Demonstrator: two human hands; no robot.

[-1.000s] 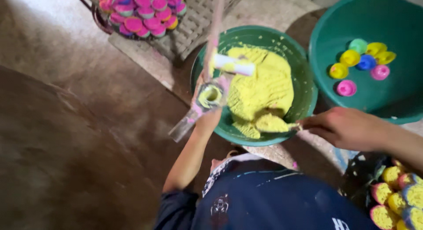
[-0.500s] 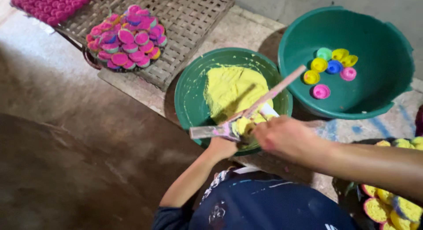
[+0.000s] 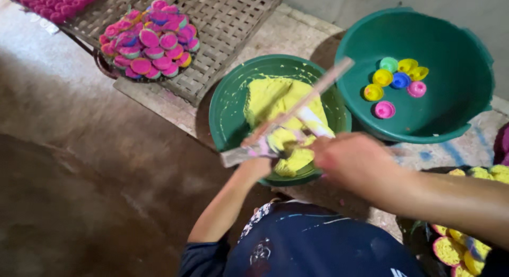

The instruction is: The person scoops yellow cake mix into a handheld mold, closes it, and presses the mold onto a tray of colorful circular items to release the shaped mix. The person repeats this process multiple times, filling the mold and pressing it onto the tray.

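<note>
- Dark blue garment [image 3: 318, 245]: lowest in the frame, the person's own clothing, with pale markings on the cloth.
- Yellow moulded cakes [image 3: 458, 250]: bottom right corner, partly hidden under the right forearm; round, ridged, some edged with pink.
- Right hand [image 3: 352, 160]: fingers curled shut around the near end of a long flat stick [image 3: 302, 104], over the near rim of the dough bowl.
- Left hand [image 3: 254, 168]: raised beneath a small mould [image 3: 278, 142] packed with yellow dough; blurred, so whether its fingers pinch the mould or a flat pale scraper [image 3: 238, 156] just beside it cannot be told.
- Long flat stick: slants from the right hand up and to the right, crossing the dough, its far tip over the edge of the large basin.
- Dough bowl [image 3: 225, 104]: green, round, on the counter [image 3: 297, 30]; holds a heap of yellow dough [image 3: 270, 97] spread over its right half.
- Large basin [image 3: 450, 49]: green, right of the dough bowl and touching it; inside lie small empty moulds [image 3: 395, 81], yellow, green, blue and pink.
- Woven tray [image 3: 228, 22]: behind the dough bowl, carrying a mound of pink and multicoloured cakes [image 3: 151, 38].
- Further pink cakes [image 3: 53, 1]: far top left corner.
</note>
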